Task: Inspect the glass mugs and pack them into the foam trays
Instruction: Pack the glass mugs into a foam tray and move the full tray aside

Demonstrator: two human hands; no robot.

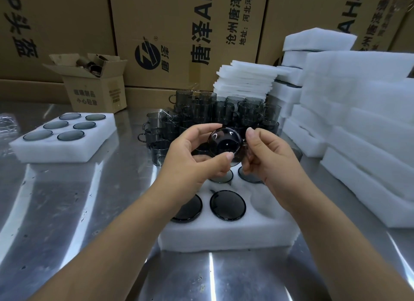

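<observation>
Step in hand: inspection, by my reading. A person holds one dark, smoky glass mug (224, 141) up in front of the camera, with a round end turned toward the viewer. I cannot tell whether that end is the mouth or the base.
Left hand (192, 159): thumb and fingers (221, 158) curl round the mug's left edge and grip it.
Right hand (268, 157): the fingers are curled and pinch the mug's right side, about where its handle sticks out.
Where the mug is: in the air between the two sets of fingers, touching both and clear of everything else.
Foam tray (224, 235): white, lying directly below the fingers on the shiny metal tabletop (67, 211). At least four pockets show dark round glass. The arms hide part of the far row.
Empty pocket (266, 202): below the right fingers and nearer the person.
Pile of mugs (212, 112): just beyond the fingers, waiting to be packed.
Full tray (65, 148): well to the left of the fingers, with six pockets filled.
Foam stacks (358, 125): to the right of the fingers, piled high.
Cardboard boxes (179, 31): far beyond the fingers, forming a wall.
Next move: probably to lower the mug into the empty pocket. That calls for turning it to match the others, lining it up over the hole and pressing gently, since glass can chip.
</observation>
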